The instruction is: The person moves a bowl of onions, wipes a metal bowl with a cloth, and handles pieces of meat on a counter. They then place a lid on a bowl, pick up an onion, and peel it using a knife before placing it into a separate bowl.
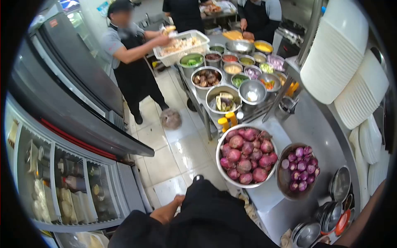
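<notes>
My left hand (178, 201) hangs low beside my dark clothing, over the floor; its fingers are mostly hidden, and I see nothing held in it. Of my right arm only part of the forearm (370, 217) shows at the right edge; the hand is out of view. In front of me, a white tub (219, 155) full of red onions (244, 151) rests at the edge of the steel counter (312, 130). Beside it stands a metal bowl (285, 191) of smaller, peeled purple onions (304, 167).
An open chest with divided food compartments (53, 182) lies left. A co-worker (128, 53) holds a white basket (204, 39). Pots of chopped food (206, 78) crowd the far table. Stacked white dishes (335, 49) stand right; metal bowls (308, 234) sit low right. A brown bag-like bundle (170, 118) is on the floor.
</notes>
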The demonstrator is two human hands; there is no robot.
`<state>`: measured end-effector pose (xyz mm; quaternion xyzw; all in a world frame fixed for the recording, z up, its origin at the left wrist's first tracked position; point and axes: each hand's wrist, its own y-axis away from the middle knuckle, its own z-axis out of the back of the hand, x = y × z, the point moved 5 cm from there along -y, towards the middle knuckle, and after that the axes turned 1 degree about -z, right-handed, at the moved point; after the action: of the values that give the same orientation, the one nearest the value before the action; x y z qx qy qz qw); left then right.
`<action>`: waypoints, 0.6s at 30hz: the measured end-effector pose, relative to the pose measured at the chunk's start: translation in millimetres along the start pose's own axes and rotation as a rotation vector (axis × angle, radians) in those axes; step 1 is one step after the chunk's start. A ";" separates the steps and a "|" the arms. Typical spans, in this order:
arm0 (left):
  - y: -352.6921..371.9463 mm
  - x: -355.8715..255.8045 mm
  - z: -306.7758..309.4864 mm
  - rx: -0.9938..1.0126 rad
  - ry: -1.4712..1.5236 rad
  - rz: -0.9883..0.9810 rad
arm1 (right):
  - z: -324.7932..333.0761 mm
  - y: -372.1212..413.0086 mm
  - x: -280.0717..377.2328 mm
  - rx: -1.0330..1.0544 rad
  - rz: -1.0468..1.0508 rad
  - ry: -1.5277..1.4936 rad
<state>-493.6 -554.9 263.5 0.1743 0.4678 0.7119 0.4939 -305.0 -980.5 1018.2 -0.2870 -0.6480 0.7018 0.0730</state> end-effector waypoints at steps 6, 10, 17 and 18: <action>-37.7 55.1 75.7 -0.153 0.555 0.111 | -17.1 -10.5 16.8 0.072 -0.018 0.199; -35.5 71.1 133.3 -0.135 1.036 0.369 | -26.4 -20.9 35.0 0.115 -0.034 0.308; -54.6 87.5 193.0 -0.062 0.766 0.294 | -38.6 -35.7 65.6 0.174 -0.057 0.452; -57.6 92.0 197.0 -0.059 0.751 0.290 | -38.5 -35.1 70.7 0.179 -0.056 0.471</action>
<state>-364.1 -373.6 294.4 -0.0481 0.5658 0.8014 0.1877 -353.6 -908.4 1029.9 -0.4170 -0.5558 0.6679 0.2665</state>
